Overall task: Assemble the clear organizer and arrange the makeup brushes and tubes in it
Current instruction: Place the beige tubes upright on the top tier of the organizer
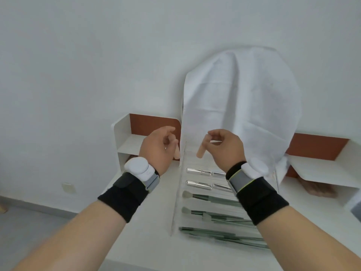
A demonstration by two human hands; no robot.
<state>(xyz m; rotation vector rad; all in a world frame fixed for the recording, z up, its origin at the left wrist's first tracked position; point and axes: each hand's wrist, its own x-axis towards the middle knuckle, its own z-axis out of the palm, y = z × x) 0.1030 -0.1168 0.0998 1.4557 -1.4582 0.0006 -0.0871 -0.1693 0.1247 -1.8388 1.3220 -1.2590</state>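
Observation:
A clear organizer lies flat on the white desk, between my forearms. Its near slots hold several green-handled makeup brushes. Two silver tubes lie in the slots just beyond them. Both hands hover above the organizer's far end. My left hand pinches a peach tube that hangs down from its fingers. My right hand pinches a second peach tube, tilted down and to the left. Black wrist wraps with white sensor units cover both wrists, and my right forearm hides the right side of the organizer.
A white cloth drapes over a tall rounded object behind the organizer. White shelf units with brown backs stand at the left and right. A brown item sits under the right shelf. The desk's left edge drops to a grey floor.

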